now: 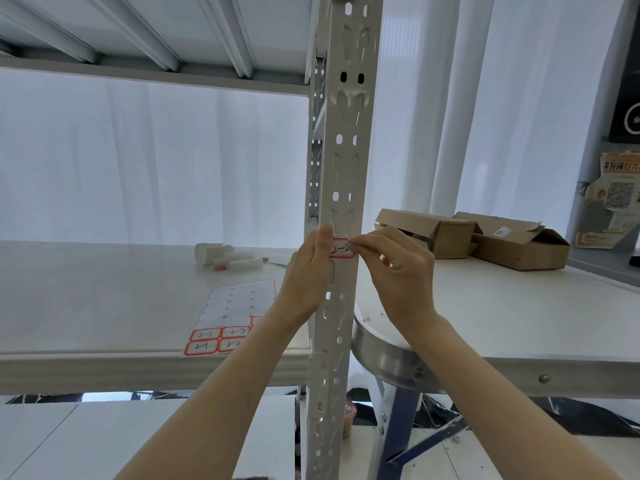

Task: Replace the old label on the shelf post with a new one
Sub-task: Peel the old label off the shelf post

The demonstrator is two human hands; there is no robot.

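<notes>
Label point(342, 250), red-bordered paper sticker on post point(341, 202) at frame centre: featherweight, flimsy, likely tear-prone; right hand point(398, 268) pinches its upper right corner, left hand point(308, 271) thumb presses its left edge

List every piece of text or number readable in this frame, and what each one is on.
"2-2", handwritten, partly covered by the left hand and right hand: red-bordered label on the shelf post.
Handwritten numbers, upside down, seemingly "2-2" and "2-1": label sheet on the shelf.
Poster with QR code: too blurred to read.
Sticker on the cardboard box: too small to read.
</notes>
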